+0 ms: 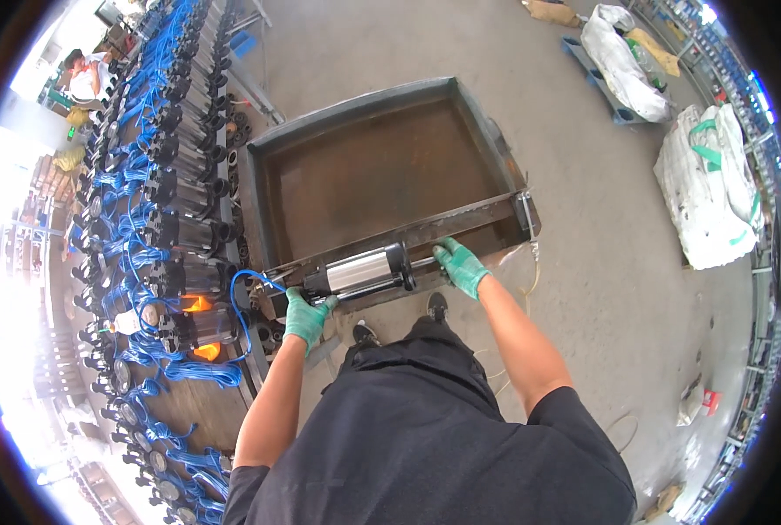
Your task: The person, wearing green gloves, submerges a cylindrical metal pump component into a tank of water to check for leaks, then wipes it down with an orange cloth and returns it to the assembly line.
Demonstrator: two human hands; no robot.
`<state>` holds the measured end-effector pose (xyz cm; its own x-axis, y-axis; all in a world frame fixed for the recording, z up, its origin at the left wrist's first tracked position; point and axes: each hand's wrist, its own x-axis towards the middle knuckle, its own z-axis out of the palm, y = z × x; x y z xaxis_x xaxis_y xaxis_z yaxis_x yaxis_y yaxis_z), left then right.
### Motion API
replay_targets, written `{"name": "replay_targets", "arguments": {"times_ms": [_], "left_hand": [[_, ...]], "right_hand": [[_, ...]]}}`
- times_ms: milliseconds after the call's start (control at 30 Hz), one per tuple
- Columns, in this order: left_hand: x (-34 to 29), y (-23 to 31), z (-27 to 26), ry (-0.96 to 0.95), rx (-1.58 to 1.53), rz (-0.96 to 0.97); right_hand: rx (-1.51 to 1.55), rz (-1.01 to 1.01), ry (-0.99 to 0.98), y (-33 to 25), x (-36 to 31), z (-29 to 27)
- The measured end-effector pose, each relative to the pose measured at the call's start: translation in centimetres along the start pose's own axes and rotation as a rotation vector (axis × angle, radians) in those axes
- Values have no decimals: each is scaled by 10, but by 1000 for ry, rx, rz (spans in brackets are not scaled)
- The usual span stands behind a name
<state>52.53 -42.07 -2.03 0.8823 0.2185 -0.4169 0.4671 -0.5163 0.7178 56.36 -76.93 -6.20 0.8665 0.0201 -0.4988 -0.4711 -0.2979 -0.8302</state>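
Note:
A submersible pump (359,272) with a silver barrel and black ends lies crosswise at the near edge of a large metal tank (268,206). My left hand (307,317), in a green glove, grips the pump's black left end, where a blue cable (235,293) runs off to the left. Its fingertips are partly hidden under that end. At the other side a thin metal rod (423,262) sticks out of the pump. My right hand (462,267), also gloved in green, has its fingers closed round the rod's outer end.
Brown, murky liquid (381,175) fills the tank. Along my left runs a long bench with rows of similar pumps (185,188) and coiled blue cables (202,372). A thin hose (533,276) hangs at the tank's right corner. White sacks (710,188) stand at right. A person (90,77) sits far left.

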Motion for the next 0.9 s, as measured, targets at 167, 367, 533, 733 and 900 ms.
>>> {"name": "replay_targets", "arguments": {"times_ms": [167, 367, 533, 733, 900], "left_hand": [[-3, 0, 4, 72, 21, 148], [6, -39, -1, 43, -92, 100], [36, -77, 11, -2, -111, 132], [59, -104, 15, -13, -168, 103], [55, -94, 13, 1, -112, 141]], "right_hand": [[391, -3, -420, 11, -12, -34], [144, 137, -292, 4, 0, -5], [266, 153, -133, 7, 4, 9], [629, 113, -259, 9, 5, 9], [441, 107, -209, 2, -5, 5]]}}
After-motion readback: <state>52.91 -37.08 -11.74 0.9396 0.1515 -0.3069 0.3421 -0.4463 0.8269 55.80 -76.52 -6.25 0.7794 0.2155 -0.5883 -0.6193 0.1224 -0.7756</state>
